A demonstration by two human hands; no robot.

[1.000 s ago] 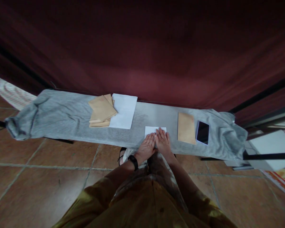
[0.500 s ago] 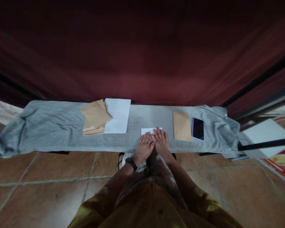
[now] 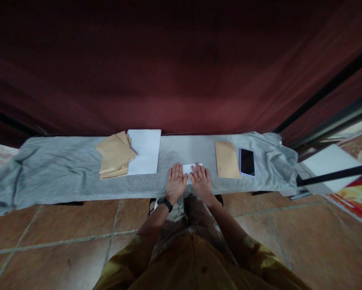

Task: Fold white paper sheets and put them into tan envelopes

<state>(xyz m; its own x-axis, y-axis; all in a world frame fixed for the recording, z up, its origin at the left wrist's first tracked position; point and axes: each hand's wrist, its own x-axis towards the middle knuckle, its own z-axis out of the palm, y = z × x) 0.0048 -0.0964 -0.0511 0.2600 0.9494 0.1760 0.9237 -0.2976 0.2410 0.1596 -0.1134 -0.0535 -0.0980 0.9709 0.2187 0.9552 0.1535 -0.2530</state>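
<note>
At the left of the cloth-covered table (image 3: 69, 165), a loose pile of brown envelopes (image 3: 116, 155) overlaps white sheets (image 3: 145, 151). Next comes the person's left hand (image 3: 176, 181), flat and palm down, fingers stretched far, gripping nothing; it lies along the left edge of a small white paper (image 3: 187, 169) at the table's near middle. The paper sits between the hands, its far edge running left to right; covered parts leave its long axis uncertain. The right hand (image 3: 201, 182), equally flat and ungripping, overlaps it more, fingers resting across its right part. Farther right, apart, lie a single brown envelope (image 3: 227, 160) and a phone (image 3: 247, 162).
</note>
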